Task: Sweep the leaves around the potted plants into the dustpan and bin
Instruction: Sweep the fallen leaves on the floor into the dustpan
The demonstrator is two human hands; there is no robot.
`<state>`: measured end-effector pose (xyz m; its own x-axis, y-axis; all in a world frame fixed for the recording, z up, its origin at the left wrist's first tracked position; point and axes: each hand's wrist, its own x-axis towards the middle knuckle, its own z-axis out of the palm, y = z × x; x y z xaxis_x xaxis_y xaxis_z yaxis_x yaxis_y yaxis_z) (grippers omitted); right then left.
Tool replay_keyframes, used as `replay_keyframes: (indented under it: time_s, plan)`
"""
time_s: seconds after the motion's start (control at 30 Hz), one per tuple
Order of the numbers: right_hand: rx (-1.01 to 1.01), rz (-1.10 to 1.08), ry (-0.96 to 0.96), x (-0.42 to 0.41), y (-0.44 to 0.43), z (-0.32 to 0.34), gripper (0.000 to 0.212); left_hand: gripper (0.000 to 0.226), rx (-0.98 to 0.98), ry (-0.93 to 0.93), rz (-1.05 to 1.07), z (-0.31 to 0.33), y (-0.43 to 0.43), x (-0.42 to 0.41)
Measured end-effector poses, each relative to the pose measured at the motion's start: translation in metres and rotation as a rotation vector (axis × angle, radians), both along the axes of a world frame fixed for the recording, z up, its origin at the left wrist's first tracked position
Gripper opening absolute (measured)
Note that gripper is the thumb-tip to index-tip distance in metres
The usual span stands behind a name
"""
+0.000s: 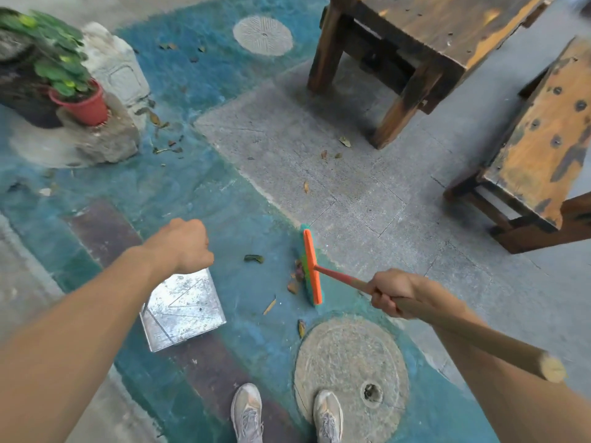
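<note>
your right hand (399,292) is wrapped round the wooden broom handle (447,324), fingers curled tight on it, and the stick's butt end pokes out past your forearm at lower right. the broom head (311,270), orange with teal bristles, sits on the blue-painted floor (198,174) right by the edge of the grey paving, with a small bunch of leaves (295,279) touching its bristle side. a dark green leaf (253,258) lies between the head and your left hand (182,244), and a couple of brown ones lie near the round stone cover (350,372) under your right shoe (327,414). the left hand is balled up, knuckles up, just over the far corner of the metal dustpan (184,310). its fingers are tucked under, so can't tell what they're pinching, if anything, or whether the pan rests on the floor. more leaves are scattered round the stone (105,139) under the red potted plant (84,107) at upper left, well apart from the broom. a wooden table (415,43) and bench (543,139) stand at upper right
</note>
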<state>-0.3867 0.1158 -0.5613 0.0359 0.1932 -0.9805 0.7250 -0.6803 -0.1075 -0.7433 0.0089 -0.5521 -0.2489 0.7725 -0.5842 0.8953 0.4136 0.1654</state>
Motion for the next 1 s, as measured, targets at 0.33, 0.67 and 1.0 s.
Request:
replay_keyframes:
  time_s: [0.33,0.67,1.0]
  plan:
    - [0.439,1.037,-0.108,-0.113,-0.002,-0.024,0.033,0.022,0.027,0.049,0.205,-0.009,-0.076,-0.043]
    - [0.556,1.494,-0.072,-0.081,-0.038,-0.134,0.071,0.027,0.010,0.069,0.311,-0.028,-0.119,-0.019]
    - [0.414,1.691,-0.126,0.073,0.015,-0.073,0.085,0.027,-0.071,0.071,0.275,-0.033,-0.111,0.023]
